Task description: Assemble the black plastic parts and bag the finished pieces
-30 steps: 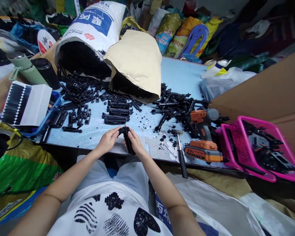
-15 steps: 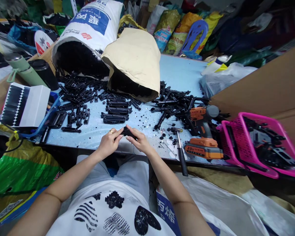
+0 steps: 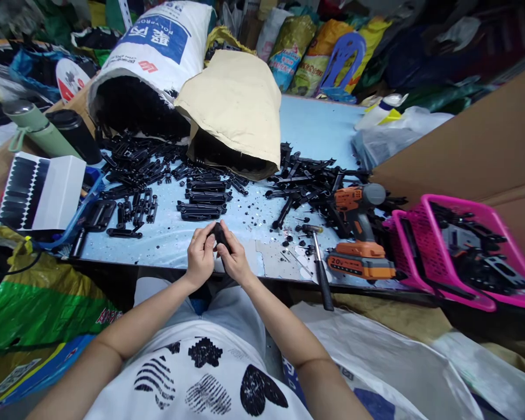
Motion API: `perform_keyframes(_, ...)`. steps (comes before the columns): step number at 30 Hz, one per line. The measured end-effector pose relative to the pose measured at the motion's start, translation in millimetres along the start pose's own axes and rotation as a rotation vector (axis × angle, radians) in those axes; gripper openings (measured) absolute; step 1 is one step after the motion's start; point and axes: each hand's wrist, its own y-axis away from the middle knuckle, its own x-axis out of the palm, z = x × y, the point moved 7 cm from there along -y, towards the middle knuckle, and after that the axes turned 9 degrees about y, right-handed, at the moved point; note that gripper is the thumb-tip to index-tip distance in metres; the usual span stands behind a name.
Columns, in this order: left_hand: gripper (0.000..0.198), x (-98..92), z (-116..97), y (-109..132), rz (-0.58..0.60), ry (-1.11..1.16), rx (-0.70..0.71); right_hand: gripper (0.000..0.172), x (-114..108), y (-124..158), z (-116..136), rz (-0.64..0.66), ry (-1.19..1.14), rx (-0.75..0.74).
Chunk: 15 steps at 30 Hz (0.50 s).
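Observation:
Both my hands meet at the front edge of the blue table, closed around one small black plastic part (image 3: 219, 234). My left hand (image 3: 200, 256) grips it from the left, thumb and fingers pressed on it. From the right, my right hand (image 3: 235, 255) holds the same part. Fingers cover much of it, so its exact shape is hidden. Just beyond the hands lies a stacked row of long black plastic pieces (image 3: 202, 210). Smaller black pieces (image 3: 137, 209) stand grouped to the left.
A hammer (image 3: 319, 265) and an orange cordless drill (image 3: 359, 233) lie right of my hands, before a pile of black arms (image 3: 306, 178). Pink baskets (image 3: 433, 245) stand far right. Two sacks (image 3: 238, 99) spill parts at the back. A blue tray (image 3: 94, 189) sits left.
The black part has turned from lying sideways to pointing more away from me. My hands have drawn closer together, wrists nearer each other. The camera view has shifted slightly.

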Motion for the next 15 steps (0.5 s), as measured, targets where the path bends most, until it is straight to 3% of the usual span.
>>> perform_keyframes(2, 0.043, -2.4, 25, 6, -0.041, 0.158, -0.218, 0.053, -16, -9, -12, 0.076, 0.101, 0.022)
perform_keyframes(4, 0.048, -2.7, 44, 13, -0.073, 0.29, -0.398, 0.05, -50, -18, -25, -0.01, 0.236, 0.116)
perform_keyframes(6, 0.049, -1.7, 50, 16, -0.095, 0.364, -0.469, 0.05, -78, -22, -28, -0.123, 0.313, 0.202)
perform_keyframes(7, 0.048, -0.3, 49, 15, -0.095, 0.385, -0.474, 0.051, -81, -23, -25, -0.11, 0.306, 0.218)
perform_keyframes(11, 0.042, 9.0, 27, 11, -0.001, 0.378, -0.39, 0.058, -27, -15, -6, 0.242, -0.008, 0.257)
perform_keyframes(13, 0.04, 9.5, 13, 11, 0.085, 0.25, -0.285, 0.06, -7, -10, -1, 0.228, -0.156, 0.327)
perform_keyframes(15, 0.04, 6.0, 2, 14, 0.162, 0.023, -0.124, 0.062, -2, -8, -1, 0.124, -0.23, 0.381)
